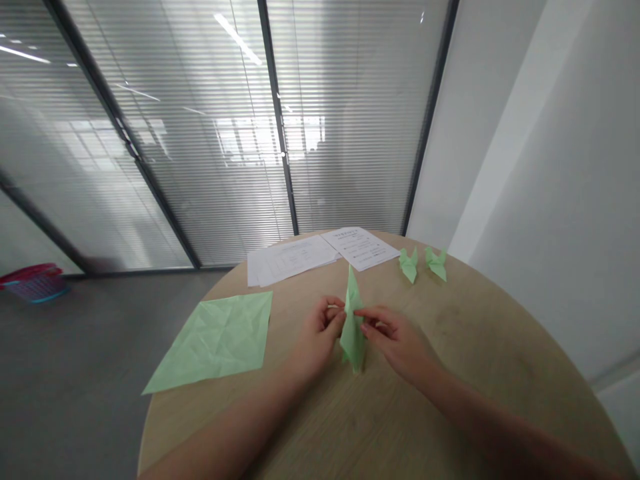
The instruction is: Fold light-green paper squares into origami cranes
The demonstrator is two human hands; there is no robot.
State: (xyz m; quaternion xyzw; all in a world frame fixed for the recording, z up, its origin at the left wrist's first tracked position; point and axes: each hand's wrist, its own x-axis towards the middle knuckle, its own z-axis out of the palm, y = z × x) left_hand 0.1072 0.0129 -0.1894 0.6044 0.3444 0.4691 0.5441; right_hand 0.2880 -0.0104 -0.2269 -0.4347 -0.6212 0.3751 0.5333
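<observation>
A long, pointed piece of folded green paper [354, 340] stands between my two hands over the middle of the table. My left hand [325, 323] is closed on its left edge, thumb and fingers pinching the paper. From the other side, my right hand [387, 330] pinches the right edge with thumb and forefinger. The paper's narrow tip points away from me, and its wider part hangs down toward me. To the left lies a creased green sheet [225, 333], opened flat, one corner reaching past the table edge.
Printed white sheets [300, 257] lie at the far side of the round wooden table [450, 373]. Two small folded green paper figures [409, 265] stand at the back right. A red and blue basket [37, 283] is on the floor at left. Glass partitions with blinds rise behind.
</observation>
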